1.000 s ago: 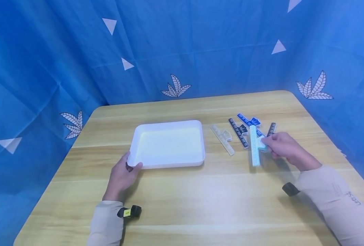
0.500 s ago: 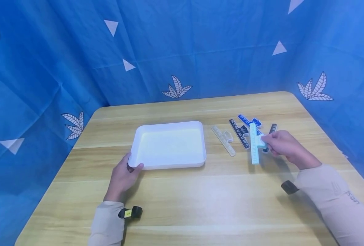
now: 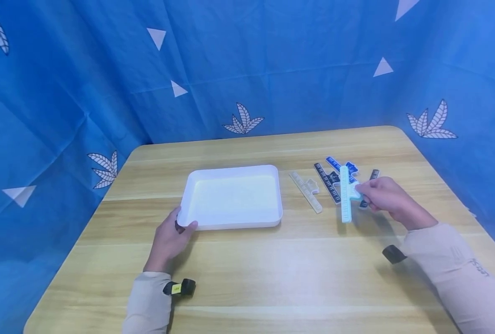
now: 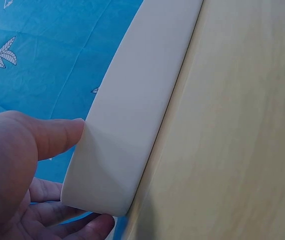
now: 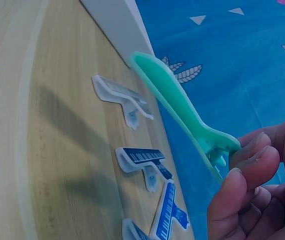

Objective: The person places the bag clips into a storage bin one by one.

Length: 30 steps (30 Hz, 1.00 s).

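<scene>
My left hand (image 3: 170,239) grips the near left corner of a white rectangular tray (image 3: 235,226), thumb on the rim. The left wrist view shows the thumb (image 4: 57,137) on the tray's edge and the fingers round its corner. In my right hand (image 3: 383,198) a mint-green piano-key clip (image 3: 345,197) is pinched by its handle. It hangs above the table, apart from the tabletop in the right wrist view. Beneath and beside it lie a clear clip (image 3: 307,192), a black clip (image 3: 326,182), a blue clip (image 3: 334,163) and another dark clip (image 3: 374,174), partly hidden.
The wooden table (image 3: 247,273) carries the tray left of centre and the clips to its right. A blue curtain (image 3: 247,60) with leaf and triangle prints hangs behind the table and along both sides. Black straps with small devices (image 3: 186,287) sit at the wrists.
The mint-green clip has risen slightly in my right hand, showing more of the dark clip behind. My left hand keeps its grip on the tray. The head view has shifted a little.
</scene>
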Each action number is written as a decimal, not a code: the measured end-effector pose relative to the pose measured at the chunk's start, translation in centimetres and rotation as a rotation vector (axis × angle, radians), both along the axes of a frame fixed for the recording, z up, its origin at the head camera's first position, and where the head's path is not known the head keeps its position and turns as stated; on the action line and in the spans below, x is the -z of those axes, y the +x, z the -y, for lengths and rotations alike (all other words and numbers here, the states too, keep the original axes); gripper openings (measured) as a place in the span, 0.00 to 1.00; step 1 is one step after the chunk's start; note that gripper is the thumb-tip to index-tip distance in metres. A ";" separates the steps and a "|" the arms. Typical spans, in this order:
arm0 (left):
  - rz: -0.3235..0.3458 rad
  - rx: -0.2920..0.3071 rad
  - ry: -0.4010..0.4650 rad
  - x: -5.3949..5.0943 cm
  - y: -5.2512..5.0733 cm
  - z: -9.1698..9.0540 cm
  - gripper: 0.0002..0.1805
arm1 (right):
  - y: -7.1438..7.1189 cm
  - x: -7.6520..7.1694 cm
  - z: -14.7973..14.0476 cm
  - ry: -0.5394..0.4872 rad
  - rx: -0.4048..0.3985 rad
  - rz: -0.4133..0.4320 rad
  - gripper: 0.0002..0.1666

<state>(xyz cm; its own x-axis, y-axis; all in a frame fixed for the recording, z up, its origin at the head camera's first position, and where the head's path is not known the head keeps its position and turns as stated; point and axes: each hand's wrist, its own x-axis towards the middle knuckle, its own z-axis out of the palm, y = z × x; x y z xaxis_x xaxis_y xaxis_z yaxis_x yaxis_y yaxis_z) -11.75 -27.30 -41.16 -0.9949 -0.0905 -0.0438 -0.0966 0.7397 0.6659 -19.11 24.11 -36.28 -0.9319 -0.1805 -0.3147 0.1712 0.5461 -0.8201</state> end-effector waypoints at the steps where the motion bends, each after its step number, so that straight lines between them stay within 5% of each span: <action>1: 0.001 -0.002 -0.001 0.0 0.0 0.0 0.41 | 0.0 0.0 0.0 0.001 0.002 0.000 0.20; 30: -0.014 0.011 -0.021 0.2 0.0 0.1 0.43 | -0.5 0.0 0.6 -0.092 -0.011 0.009 0.22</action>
<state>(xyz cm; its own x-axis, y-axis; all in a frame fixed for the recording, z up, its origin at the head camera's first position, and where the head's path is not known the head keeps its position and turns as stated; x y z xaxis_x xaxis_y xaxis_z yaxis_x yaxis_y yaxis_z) -11.71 -27.37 -41.35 -0.9964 -0.0806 -0.0276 -0.0791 0.7545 0.6515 -19.59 23.55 -36.32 -0.9268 -0.2192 -0.3050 0.1737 0.4700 -0.8654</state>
